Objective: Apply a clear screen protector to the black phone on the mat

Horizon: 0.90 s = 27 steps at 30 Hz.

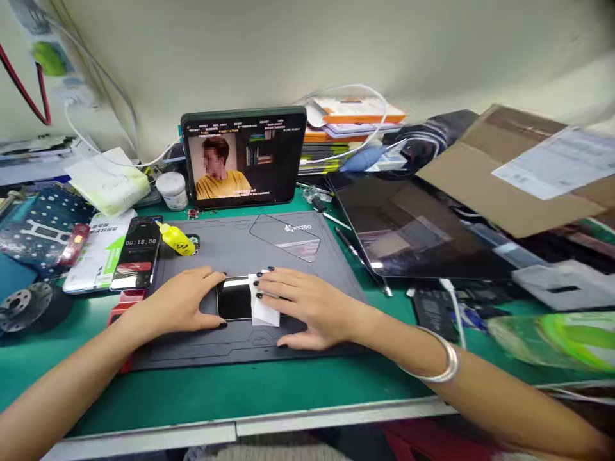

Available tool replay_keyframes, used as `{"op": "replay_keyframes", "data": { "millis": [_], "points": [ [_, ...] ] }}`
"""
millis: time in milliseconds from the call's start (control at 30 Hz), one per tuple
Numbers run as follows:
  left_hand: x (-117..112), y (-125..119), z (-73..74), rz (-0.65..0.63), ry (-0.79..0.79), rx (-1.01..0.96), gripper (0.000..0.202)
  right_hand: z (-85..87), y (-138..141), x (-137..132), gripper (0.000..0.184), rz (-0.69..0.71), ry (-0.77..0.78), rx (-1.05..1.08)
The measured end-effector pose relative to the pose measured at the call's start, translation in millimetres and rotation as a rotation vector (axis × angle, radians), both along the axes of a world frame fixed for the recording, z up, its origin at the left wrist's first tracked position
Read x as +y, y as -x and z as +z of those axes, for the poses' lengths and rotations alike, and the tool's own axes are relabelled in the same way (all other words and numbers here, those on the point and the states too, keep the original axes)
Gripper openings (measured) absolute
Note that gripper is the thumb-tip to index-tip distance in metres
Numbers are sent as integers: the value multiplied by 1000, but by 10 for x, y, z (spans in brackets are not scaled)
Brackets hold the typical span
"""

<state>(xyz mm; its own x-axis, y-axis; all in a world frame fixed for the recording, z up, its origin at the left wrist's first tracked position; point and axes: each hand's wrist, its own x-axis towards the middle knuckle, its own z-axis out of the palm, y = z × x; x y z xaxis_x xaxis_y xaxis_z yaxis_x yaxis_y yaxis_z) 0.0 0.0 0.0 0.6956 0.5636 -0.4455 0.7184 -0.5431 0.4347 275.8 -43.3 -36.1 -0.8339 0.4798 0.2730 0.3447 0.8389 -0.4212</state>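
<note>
A black smartphone [234,299] lies flat on a grey repair mat [216,256], its glass facing up. My left hand [180,302] holds the phone's left end between thumb and fingers. My right hand [307,308] lies over its right end, with the fingertips pressing a white cloth [263,304] onto the glass. That cloth hides part of the screen. A silver bangle [435,358] circles my right wrist. Just beyond my left hand, a yellow glue bottle [177,239] lies on the mat beside a second phone [137,253] showing a 00:18:00 timer.
A tablet [243,159] stands behind the mat playing a video. To the right lie a large dark glass panel [423,230], a cardboard sheet [509,179] and thin tools. Circuit-board mats, papers and cables crowd the green bench [240,397], which has a pale front edge.
</note>
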Motion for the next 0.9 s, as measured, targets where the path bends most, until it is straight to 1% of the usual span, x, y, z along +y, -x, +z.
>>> {"op": "replay_keyframes", "data": {
  "millis": [133, 233, 300, 400, 467, 633, 800, 900],
  "points": [
    [-25, -7, -66, 14, -13, -65, 68, 58, -12, -52, 59, -20, 56, -58],
    [-12, 6, -105, 3, -33, -116, 66, 97, -6, -106, 67, 32, 73, -107],
    [2, 31, -126, -7, -56, -137, 66, 114, 3, -124, 68, 55, 64, -124],
    [11, 82, -146, -10, -67, -139, 66, 124, 26, -123, 66, -12, 23, -162],
    [12, 108, -154, -10, -72, -142, 65, 130, 55, -127, 69, -49, 16, -205],
    [11, 124, -175, -28, -83, -148, 65, 149, 116, -166, 84, 16, 99, -288],
    [11, 121, -182, -27, -86, -128, 67, 161, 90, -155, 92, -90, 137, -403],
    [10, 121, -175, -37, -93, -130, 65, 155, 91, -177, 91, 0, 128, -349]
  ]
}}
